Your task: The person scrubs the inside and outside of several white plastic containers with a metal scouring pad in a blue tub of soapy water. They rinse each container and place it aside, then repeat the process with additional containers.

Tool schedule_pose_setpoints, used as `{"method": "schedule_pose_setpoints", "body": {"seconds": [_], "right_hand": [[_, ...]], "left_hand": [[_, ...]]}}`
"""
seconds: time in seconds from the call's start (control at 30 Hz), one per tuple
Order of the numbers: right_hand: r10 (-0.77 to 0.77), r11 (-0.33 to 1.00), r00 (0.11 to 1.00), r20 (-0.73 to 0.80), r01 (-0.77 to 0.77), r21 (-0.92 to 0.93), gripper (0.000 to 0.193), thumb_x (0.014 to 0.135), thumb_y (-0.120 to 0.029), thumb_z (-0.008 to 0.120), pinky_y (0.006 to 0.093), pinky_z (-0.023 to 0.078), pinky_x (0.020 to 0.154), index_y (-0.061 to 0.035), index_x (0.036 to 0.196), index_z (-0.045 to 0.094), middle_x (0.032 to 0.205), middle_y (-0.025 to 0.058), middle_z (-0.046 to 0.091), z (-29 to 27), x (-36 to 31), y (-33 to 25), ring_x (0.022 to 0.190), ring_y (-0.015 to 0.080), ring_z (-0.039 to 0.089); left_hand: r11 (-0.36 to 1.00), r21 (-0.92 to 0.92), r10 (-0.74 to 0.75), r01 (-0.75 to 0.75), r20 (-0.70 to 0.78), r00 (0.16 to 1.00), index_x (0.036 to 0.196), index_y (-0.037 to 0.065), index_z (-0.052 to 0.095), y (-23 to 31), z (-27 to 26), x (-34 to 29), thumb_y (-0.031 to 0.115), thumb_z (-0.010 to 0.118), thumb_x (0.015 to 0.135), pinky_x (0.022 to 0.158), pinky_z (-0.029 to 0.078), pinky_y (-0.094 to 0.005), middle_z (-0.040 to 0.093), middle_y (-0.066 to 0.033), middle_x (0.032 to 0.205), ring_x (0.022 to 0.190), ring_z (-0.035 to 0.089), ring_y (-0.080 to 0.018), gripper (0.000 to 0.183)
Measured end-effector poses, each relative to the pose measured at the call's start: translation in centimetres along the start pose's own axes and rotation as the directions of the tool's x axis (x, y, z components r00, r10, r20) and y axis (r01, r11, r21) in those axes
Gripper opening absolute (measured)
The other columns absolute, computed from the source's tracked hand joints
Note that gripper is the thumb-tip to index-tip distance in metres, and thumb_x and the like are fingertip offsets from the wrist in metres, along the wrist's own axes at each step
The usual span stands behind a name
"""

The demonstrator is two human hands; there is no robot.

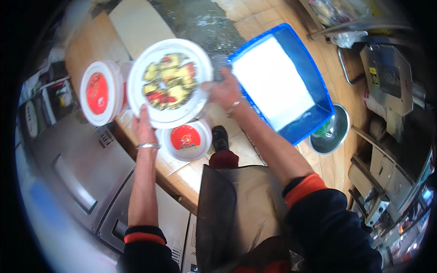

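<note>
A round white lid (138, 86) with a yellow, red and black pattern in its middle is held up left of centre. I cannot tell whether a tub hangs beneath it. My left hand (144, 128) grips its lower left rim, thumb on top, the other fingers mostly hidden. At the right rim is my right hand (224, 92), its fingers closed on the edge. Just below stands a white bucket (205, 136) with a red round label, and to the left another white bucket (86, 109) with a similar label. A blue rectangular bin (314, 68) with a bright white area inside stands beyond my right hand.
A metal bowl (339, 132) with something green in it sits partly behind the bin. Steel cabinets (86, 150) line the left side; a machine (389, 77) and shelving stand right. Wet dark floor (195, 22) shows ahead, and my shoe (220, 138) is near the lower bucket.
</note>
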State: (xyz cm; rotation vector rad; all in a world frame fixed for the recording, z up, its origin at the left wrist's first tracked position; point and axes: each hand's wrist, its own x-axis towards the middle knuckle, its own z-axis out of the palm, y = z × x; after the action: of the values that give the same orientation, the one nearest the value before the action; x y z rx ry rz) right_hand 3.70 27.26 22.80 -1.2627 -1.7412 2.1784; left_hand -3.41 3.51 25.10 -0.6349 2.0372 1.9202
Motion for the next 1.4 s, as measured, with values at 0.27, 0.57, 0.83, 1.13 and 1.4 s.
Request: {"method": "schedule_pose_setpoints", "body": {"seconds": [0.27,0.57,0.83,1.13,1.4], "right_hand": [[-0.263,0.911,0.964,0.037,0.26,-0.32,0.058,0.066,-0.029,0.074,0.0453,0.045,0.092,0.0029,0.111,0.055,0.106,0.0306,0.059,6.0,1.3,-0.3,0.104,0.0393,0.058],[-0.166,0.856,0.949,-0.267,0.005,-0.517,0.044,0.077,-0.029,0.071,0.0379,0.051,0.078,-0.004,0.111,0.062,0.092,0.0157,0.068,-14.6,-4.2,11.4,0.082,0.0299,0.063],[-0.013,0.776,0.793,-0.609,-0.376,-0.506,0.068,0.076,-0.033,0.074,0.0397,0.045,0.097,0.0099,0.124,0.053,0.118,0.0283,0.06,-38.5,-11.2,16.7,0.11,0.0363,0.059],[0.609,0.772,0.63,-0.482,-0.331,0.543,0.082,0.072,-0.015,0.078,0.037,0.051,0.081,0.0043,0.139,0.035,0.119,0.0178,0.061,-46.0,-5.5,23.1,0.097,0.025,0.061],[0.744,0.622,0.569,-0.351,-0.395,0.676,0.046,0.072,-0.01,0.075,0.0381,0.046,0.063,-0.0134,0.113,0.054,0.102,0.0052,0.06,-43.9,-7.5,23.8,0.085,0.0188,0.057]], "left_hand": [[0.992,-0.037,-0.122,0.121,-0.026,0.992,0.135,0.007,0.045,-2.8,-4.4,3.9,0.037,0.059,0.095,0.082,0.058,-0.0384,0.06,-0.0088,0.123,0.105,0.064,-0.0215,0.052],[0.967,-0.1,-0.246,0.236,-0.106,0.963,0.139,0.008,0.041,-2.7,-3.2,1.2,0.051,0.062,0.089,0.094,0.047,-0.0359,0.053,-0.0069,0.13,0.115,0.054,-0.0203,0.069],[0.866,0.044,-0.499,0.498,0.014,0.867,0.121,0.011,0.057,-11.5,0.6,-13.2,0.026,0.065,0.088,0.071,0.048,-0.0281,0.064,-0.0018,0.087,0.08,0.059,-0.0131,0.037],[0.718,0.268,-0.695,0.642,0.226,0.683,0.124,0.009,0.058,-17.6,12.0,-24.2,0.017,0.064,0.092,0.066,0.054,-0.0271,0.066,-0.004,0.091,0.078,0.065,-0.0134,0.033],[0.739,0.338,-0.617,0.583,-0.01,0.787,0.123,0.008,0.058,-11.1,7.2,-28.8,0.018,0.061,0.094,0.069,0.054,-0.0286,0.065,-0.0049,0.093,0.08,0.064,-0.0146,0.031]]}}
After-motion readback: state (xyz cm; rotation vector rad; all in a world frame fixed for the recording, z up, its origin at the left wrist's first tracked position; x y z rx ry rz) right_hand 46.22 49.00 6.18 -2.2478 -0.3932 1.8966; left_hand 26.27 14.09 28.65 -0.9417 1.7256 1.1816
